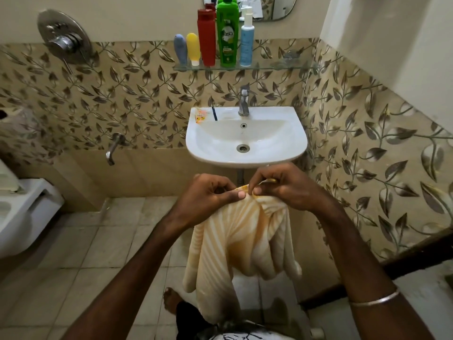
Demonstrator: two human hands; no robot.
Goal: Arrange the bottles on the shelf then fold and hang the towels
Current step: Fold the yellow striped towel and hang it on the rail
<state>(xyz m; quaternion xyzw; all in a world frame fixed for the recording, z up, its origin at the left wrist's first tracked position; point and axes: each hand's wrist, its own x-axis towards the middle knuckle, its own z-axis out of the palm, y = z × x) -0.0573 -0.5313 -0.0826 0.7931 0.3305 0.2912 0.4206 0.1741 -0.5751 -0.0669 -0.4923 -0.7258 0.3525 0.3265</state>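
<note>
The towel (241,244) is pinched at its top edge by left hand (210,195) and right hand (286,190), close together, so it hangs free for folding.

We note five bottles upright in a row on the glass shelf (269,66): grey (180,49), yellow (193,48), red (207,36), green (227,33), blue-white (246,38). A cream striped towel (235,246) hangs bunched below the sink.

Both my bare forearms reach forward and converge at chest height. My left hand (210,192) curls with thumb and forefinger pinched; my right hand (282,186), a thin silver metal bangle (375,299) on its forearm, pinches likewise, the fingertips of both nearly touching.
</note>
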